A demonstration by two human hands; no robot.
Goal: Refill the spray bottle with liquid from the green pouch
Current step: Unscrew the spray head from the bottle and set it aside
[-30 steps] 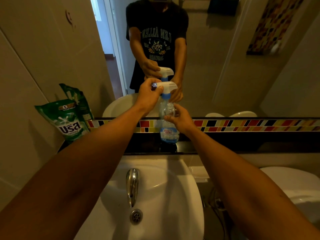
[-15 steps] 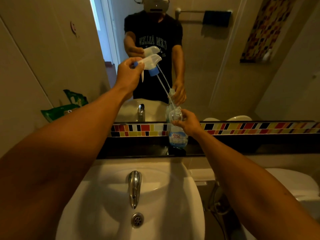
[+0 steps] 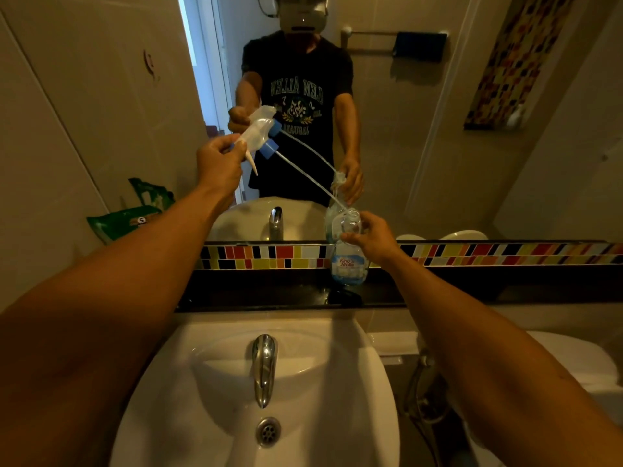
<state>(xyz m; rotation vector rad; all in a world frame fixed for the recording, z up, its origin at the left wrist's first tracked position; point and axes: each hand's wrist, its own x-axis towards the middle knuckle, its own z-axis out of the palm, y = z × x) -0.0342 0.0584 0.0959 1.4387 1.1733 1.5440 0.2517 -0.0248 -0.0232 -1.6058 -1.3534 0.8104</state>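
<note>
Your left hand [image 3: 220, 163] is raised high and out to the left, forearm angling up from the lower-left corner — fingers curled closed around what it holds. Your right hand [image 3: 372, 235] sits lower, arm stretched forward from the lower right, thumb and fingers wrapped in a grip, wrist roughly level.
</note>
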